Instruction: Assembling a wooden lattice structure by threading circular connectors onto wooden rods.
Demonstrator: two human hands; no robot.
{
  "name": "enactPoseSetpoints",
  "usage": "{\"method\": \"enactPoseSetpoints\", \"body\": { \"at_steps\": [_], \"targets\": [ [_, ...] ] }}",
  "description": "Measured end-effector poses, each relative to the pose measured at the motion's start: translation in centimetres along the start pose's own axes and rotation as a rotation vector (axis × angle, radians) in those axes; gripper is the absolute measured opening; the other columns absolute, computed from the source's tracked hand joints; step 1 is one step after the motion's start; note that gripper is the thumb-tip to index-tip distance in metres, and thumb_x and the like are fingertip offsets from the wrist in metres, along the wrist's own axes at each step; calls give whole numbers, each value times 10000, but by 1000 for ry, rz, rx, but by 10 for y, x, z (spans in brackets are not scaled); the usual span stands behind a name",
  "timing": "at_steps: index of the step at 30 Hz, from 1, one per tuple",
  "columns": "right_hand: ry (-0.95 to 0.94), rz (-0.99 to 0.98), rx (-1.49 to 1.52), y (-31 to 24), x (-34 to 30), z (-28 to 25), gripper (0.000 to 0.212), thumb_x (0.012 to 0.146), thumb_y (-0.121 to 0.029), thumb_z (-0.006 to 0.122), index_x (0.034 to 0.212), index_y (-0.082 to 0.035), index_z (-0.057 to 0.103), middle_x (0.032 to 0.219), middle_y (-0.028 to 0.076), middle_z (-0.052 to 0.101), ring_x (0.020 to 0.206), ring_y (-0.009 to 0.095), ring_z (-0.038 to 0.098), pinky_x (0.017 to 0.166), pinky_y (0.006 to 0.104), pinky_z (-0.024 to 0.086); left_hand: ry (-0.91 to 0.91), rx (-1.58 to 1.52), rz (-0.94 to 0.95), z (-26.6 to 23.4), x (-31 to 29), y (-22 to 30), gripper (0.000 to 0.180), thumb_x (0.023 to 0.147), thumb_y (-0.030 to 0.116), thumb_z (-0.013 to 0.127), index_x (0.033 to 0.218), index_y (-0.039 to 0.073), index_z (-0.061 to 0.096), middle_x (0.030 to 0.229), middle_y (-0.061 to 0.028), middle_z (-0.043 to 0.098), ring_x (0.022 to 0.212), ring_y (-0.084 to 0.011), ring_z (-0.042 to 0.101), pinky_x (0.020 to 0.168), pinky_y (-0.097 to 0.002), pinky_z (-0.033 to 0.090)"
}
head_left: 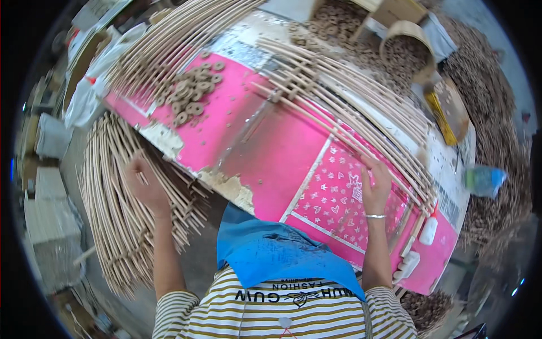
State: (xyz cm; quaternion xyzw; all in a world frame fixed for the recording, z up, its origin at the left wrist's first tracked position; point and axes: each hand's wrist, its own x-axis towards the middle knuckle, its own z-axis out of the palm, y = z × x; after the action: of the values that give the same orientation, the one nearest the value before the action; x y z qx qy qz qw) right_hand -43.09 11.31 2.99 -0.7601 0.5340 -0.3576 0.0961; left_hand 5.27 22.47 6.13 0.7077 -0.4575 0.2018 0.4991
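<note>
The tub (407,28), lying well beyond the right hand (378,185) with its mouth toward it, holds small brown rings (406,53). Just right of that hand, nearer the body, is a white bottle (429,231) with a red cap; its contents cannot be seen. Farther right is a clear bottle (481,181) with a blue cap, contents unclear.

The right forearm reaches forward, fingers bent, fingertips at the near edge of the crossed sticks (296,85), which extend beyond the hand on the pink tabletop (265,175). Whether it pinches one cannot be determined. The left hand (147,186), arm extended, is curled over the stick bundle (107,198) beneath and around it; any hold is likewise undetermined. Loose rings (189,93) lie beyond and right of the left hand.
</note>
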Motion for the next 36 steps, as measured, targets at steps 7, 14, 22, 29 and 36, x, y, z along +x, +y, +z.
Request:
{"method": "enactPoseSetpoints", "body": {
  "at_steps": [7,14,22,29,36],
  "targets": [
    [58,23,-223,64,12,-1,156,920,-130,694,1062,-78,732,1024,87,697,996,300,638,873,427,475,-779,-415,477,149,-62,143,369,838,52,649,1199,113,696,1084,-81,708,1029,-282,668,946,-433,502],
    [72,64,-156,78,7,1,126,952,-139,669,1031,-55,721,968,109,680,916,316,633,825,428,476,-798,-367,823,238,-94,208,528,881,85,588,1408,101,556,1348,-91,585,1327,-261,525,1177,-465,363],
    [-41,9,-95,64,8,-12,262,903,-111,707,1162,-70,701,976,116,656,948,322,630,829,434,488,-826,-309,975,269,-100,219,563,894,106,590,1453,123,526,1316,-87,588,1305,-249,538,1197,-477,332],
    [-162,-65,-63,37,6,-29,350,888,-52,686,1237,-61,685,978,138,645,923,333,618,834,443,489,-615,-310,1038,235,-87,201,468,913,168,568,1380,131,577,1052,-90,590,1001,-216,620,987,-418,487],
    [-223,-495,-175,-78,56,-73,323,895,-76,712,1217,-47,713,1036,120,678,980,308,647,946,462,473,-702,-162,849,91,-31,172,330,884,181,585,1207,117,604,927,-35,550,861,-196,605,702,-344,493]
  ]
}}
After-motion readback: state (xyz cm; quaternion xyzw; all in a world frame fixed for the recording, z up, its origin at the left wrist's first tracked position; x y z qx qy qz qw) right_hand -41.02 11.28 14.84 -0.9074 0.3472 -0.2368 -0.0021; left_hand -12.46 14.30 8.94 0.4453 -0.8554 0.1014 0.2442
